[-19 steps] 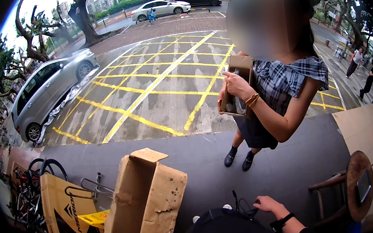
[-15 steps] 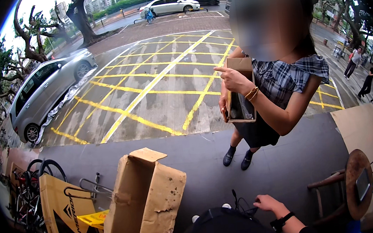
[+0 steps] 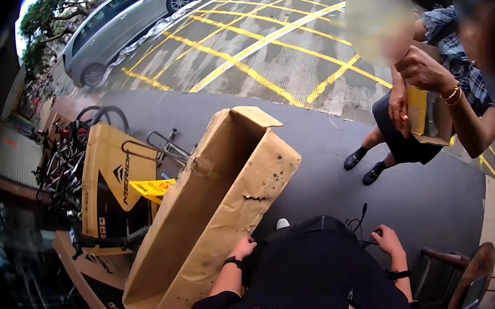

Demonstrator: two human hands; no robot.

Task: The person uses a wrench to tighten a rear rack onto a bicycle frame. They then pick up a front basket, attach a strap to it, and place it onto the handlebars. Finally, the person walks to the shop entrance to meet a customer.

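Note:
A long, open-topped cardboard box (image 3: pixel 252 199) stands tilted in front of me to the left, its near side scuffed and torn. My left hand (image 3: pixel 243 248), with a black band at the wrist, is closed at the lower edge of that side; its fingertips are partly hidden. My right hand (image 3: pixel 387 240) is pinched on a thin black cable (image 3: pixel 360 221), whose loops rise beside my dark clothing. At the right, another person's hand (image 3: pixel 424 70) with a gold bracelet is raised over a smaller open carton (image 3: pixel 436 124), which that person holds against the body.
At left lean flat cardboard bicycle cartons (image 3: pixel 98 153), a yellow sign (image 3: pixel 150 188), a metal rack (image 3: pixel 167 145) and several bicycles. A round wooden stool (image 3: pixel 477 272) stands at lower right. Beyond the grey floor, a silver car (image 3: pixel 123 25) is parked by yellow-marked paving.
My view has tilted down and swung right, so more of my arms and the box show. The other person's raised hand no longer points outward and is now curled.

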